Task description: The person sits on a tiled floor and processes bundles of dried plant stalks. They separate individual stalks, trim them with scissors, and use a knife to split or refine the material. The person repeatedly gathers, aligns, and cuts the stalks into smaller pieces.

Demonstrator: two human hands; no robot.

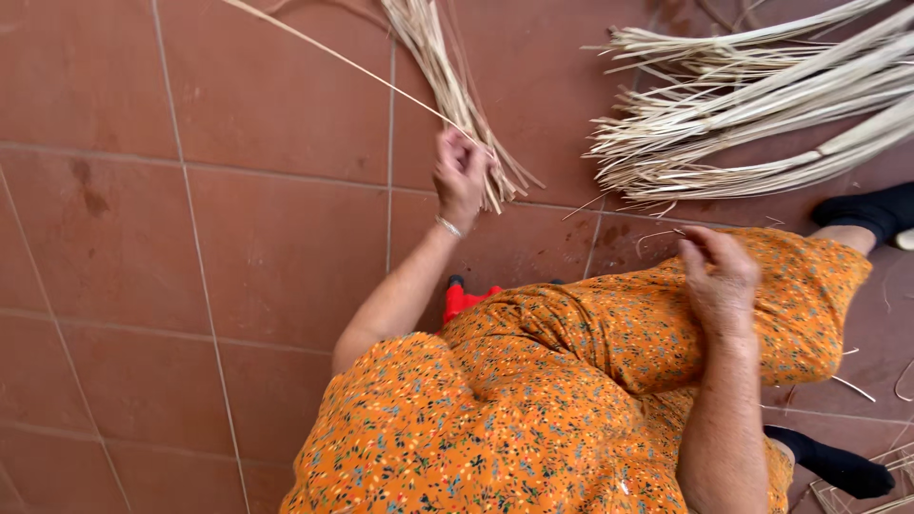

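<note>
My left hand (461, 174) is closed around a thin pale reed strip (333, 59) that runs up and to the left across the tiled floor. Just beyond that hand lies a narrow bundle of pale reeds (447, 76). My right hand (716, 276) rests on my knee, which is covered by an orange flowered dress (571, 352), and seems to pinch a fine strand; its fingers are curled. A large sheaf of cut reeds (752, 105) lies on the floor at the upper right, ends pointing left.
The floor is reddish-brown tiles (190, 238). A red-handled tool (462, 297) peeks out beside my lap. My feet in black socks (862, 211) show at the right. Loose reed scraps and a small woven frame (871, 481) lie at the lower right.
</note>
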